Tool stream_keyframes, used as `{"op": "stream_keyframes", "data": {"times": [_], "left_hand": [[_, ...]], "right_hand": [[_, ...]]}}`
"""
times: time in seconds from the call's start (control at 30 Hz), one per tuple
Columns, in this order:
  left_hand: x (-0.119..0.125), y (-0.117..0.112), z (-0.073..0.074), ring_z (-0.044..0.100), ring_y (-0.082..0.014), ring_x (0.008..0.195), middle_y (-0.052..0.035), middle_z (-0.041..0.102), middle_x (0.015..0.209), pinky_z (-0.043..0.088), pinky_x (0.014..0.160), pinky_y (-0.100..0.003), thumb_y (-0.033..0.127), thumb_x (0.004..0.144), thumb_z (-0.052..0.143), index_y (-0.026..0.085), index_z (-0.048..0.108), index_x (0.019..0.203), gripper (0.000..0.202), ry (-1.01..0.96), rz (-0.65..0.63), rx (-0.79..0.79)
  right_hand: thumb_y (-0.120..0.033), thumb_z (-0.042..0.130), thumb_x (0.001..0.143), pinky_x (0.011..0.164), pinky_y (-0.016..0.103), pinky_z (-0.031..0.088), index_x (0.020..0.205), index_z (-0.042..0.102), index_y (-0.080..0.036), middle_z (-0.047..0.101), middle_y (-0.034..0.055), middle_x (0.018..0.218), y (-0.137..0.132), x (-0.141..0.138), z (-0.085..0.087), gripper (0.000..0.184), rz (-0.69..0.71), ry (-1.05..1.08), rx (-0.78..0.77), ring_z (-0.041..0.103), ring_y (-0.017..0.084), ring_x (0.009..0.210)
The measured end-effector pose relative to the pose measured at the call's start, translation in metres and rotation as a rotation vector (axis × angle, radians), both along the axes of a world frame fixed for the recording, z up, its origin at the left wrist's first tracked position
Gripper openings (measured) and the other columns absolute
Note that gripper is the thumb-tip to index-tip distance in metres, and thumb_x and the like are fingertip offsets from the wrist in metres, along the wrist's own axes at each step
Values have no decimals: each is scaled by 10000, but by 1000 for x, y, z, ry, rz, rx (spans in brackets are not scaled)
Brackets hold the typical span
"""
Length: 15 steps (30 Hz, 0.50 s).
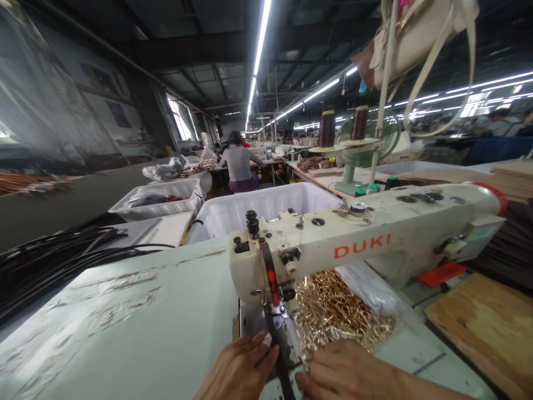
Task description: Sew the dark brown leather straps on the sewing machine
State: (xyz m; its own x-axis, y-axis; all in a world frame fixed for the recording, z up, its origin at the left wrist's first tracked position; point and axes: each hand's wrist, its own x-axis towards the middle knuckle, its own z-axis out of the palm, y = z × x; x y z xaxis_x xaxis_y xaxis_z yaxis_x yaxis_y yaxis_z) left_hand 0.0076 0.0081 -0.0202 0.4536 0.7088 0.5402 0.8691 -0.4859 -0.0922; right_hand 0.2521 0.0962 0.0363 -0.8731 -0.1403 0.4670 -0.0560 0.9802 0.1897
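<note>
A cream sewing machine (366,244) marked DUKI stands on the pale table (125,322). A dark narrow strap (283,366) runs under its needle head toward me. My left hand (241,369) lies flat just left of the strap, with tape on one fingertip. My right hand (350,372) rests on the right side of the strap, fingers closed at its edge. A heap of gold metal clasps (337,311) lies on clear plastic under the machine arm, just beyond my right hand.
A white bin (233,214) stands behind the machine, another (162,203) further left. Dark straps (50,255) lie at the left. A wooden board (487,322) sits at the right. Thread cones (327,129), a fan (366,139) and a hanging cream bag (416,39) are above. A person (239,164) sits far off.
</note>
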Motion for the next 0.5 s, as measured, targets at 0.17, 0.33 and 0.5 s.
{"op": "stream_keyframes", "data": {"times": [0.17, 0.33, 0.5], "left_hand": [[-4, 0, -1, 705, -248, 939, -74, 746, 921, 582, 765, -319, 573, 961, 328, 197, 589, 1113, 482, -86, -68, -10], [3, -3, 37, 717, -227, 896, -46, 752, 927, 590, 760, -302, 642, 908, 408, 192, 609, 1080, 521, -115, -88, -41], [5, -3, 69, 721, -194, 877, -15, 755, 958, 593, 782, -281, 537, 905, 522, 204, 638, 1046, 380, -75, -91, -147]], "right_hand": [[-132, 492, 979, 494, 292, 353, 935, 600, -124, 550, -24, 640, -1, 0, 3, 117, -5, -1, -24, 511, 118, 580], [-218, 532, 979, 462, 296, 319, 920, 590, -120, 542, -21, 622, -1, -2, 3, 128, 1, -6, -21, 508, 126, 571], [-195, 552, 958, 438, 293, 298, 932, 593, -100, 528, -23, 609, -2, -4, 8, 107, 24, 31, -41, 492, 126, 549]]}}
